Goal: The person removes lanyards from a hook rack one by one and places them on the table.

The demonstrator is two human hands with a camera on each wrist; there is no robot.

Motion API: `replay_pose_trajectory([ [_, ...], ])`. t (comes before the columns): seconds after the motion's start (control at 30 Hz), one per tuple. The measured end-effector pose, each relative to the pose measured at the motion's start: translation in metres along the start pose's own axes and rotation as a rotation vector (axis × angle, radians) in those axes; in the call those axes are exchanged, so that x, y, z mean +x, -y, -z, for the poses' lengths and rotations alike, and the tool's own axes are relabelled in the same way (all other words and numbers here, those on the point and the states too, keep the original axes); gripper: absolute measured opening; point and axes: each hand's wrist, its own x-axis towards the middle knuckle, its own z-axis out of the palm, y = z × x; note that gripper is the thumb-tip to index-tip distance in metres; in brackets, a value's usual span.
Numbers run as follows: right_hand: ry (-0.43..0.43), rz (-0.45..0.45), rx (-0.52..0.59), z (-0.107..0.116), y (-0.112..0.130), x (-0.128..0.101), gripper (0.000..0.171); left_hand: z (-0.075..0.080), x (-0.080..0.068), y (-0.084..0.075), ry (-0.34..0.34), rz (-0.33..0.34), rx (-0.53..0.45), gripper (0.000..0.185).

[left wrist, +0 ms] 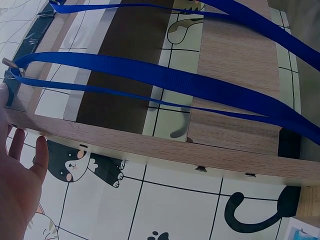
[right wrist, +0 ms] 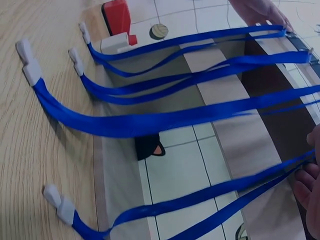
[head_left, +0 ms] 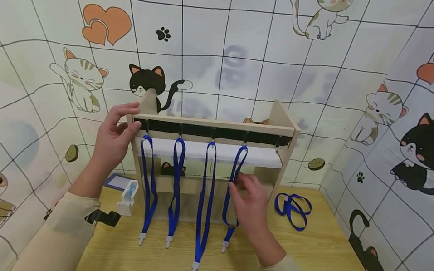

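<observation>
A wooden rack (head_left: 218,124) stands on the table, with a black strip (head_left: 197,130) of hooks along its top front. Several blue lanyards hang from the hooks, white clips downward; the leftmost lanyard (head_left: 150,191) is closest to my left hand (head_left: 114,142). That hand grips the rack's upper left corner, thumb at the front edge and fingers behind the side panel. With its thumb and fingertips, my right hand (head_left: 251,204) pinches the rightmost hanging lanyard (head_left: 227,203) partway down. In the right wrist view its white clip (right wrist: 60,204) lies low over the table.
Another blue lanyard (head_left: 297,210) lies looped on the table at the right. Left of the rack are a small white holder (head_left: 127,199) and a blue-edged card (head_left: 117,181). A red object (right wrist: 116,19) shows beyond the holder. Cat-print cloth (head_left: 214,30) surrounds the table.
</observation>
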Motion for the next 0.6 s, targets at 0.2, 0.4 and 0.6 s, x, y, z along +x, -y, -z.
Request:
replay_pose_trajectory([
  [0.2, 0.009, -0.030, 0.017, -0.008, 0.009, 0.002, 0.017, 0.000, 0.000, 0.000, -0.001, 0.003, 0.003, 0.031],
  [0.4, -0.009, -0.103, 0.014, -0.011, 0.010, 0.003, 0.014, -0.001, -0.001, -0.001, -0.002, 0.007, 0.008, 0.031],
  [0.6, -0.012, -0.166, 0.040, -0.013, 0.010, 0.004, 0.009, -0.001, -0.001, -0.002, -0.003, 0.012, 0.013, 0.031],
])
